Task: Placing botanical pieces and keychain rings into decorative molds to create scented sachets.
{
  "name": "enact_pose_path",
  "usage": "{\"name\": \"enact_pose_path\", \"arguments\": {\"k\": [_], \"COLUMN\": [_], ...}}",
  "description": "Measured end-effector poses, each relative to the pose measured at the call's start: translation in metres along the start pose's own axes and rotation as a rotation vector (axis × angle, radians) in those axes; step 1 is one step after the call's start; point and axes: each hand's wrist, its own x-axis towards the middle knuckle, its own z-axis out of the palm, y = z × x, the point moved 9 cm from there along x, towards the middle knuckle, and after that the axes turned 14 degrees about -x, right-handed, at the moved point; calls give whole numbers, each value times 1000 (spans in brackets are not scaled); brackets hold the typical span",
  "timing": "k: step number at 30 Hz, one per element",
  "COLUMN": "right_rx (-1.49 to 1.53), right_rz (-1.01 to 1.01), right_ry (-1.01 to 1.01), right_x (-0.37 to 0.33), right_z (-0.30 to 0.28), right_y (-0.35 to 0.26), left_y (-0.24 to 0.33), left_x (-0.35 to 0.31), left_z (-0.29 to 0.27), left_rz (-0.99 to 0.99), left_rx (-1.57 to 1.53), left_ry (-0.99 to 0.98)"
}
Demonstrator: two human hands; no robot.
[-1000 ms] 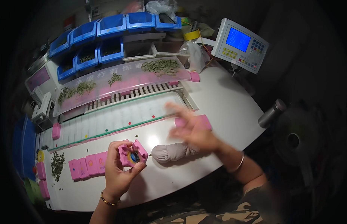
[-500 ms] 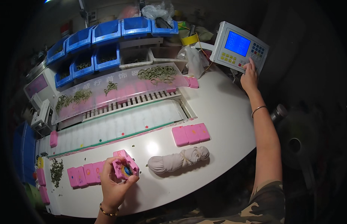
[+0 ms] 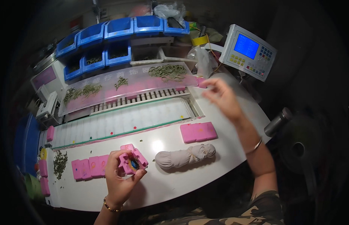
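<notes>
My left hand (image 3: 121, 183) is closed around a notched pink rubber mould (image 3: 138, 155), gripping it between thumb and fingers above the white table. A blue and yellow patch shows in the mould's hollow side. My right hand (image 3: 225, 100), slightly blurred, hangs in the air over the table's right part with its fingers apart and nothing visible in them. It is between the grey control panel (image 3: 265, 67), whose blue screen is lit, and a row of pink moulds (image 3: 198, 132). More pink moulds (image 3: 88, 168) lie beside my left hand, partly hidden by it.
A tied grey cloth roll (image 3: 185, 156) lies at the front. Behind it runs a recessed white strip (image 3: 122, 122) with a green edge. A clear sheet (image 3: 137, 80) bears green ring-like pieces. Blue bins (image 3: 118, 29) stand at the back. Small green pieces (image 3: 60, 165) lie at left.
My right hand has left the control panel's keys and moved left and down over the table. My left hand still holds the pink mould. The view has shifted slightly.
</notes>
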Motion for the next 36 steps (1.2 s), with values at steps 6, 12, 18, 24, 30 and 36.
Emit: {"name": "enact_pose_path", "arguments": {"k": [6,12,18,24,30,36], "right_rx": [401,647,670,643,373,326], "right_rz": [-13,104,149,96,-237,-316], "right_ry": [-457,-445,-212,-203,-324,-319], "right_x": [-94,-117,-115,-111,-90,-98], "right_z": [143,193,190,184,168,175], "right_y": [-114,-128,-117,-126,-144,-167], "left_y": [14,30,13,13,-18,-45], "left_x": [1,-5,-15,-19,-10,-15], "left_z": [2,-7,-12,-4,-2,10], "left_rz": [184,298,241,301,-256,-600], "left_rx": [196,261,47,45,-924,-1076], "left_ry": [-33,-5,25,-18,-53,40]}}
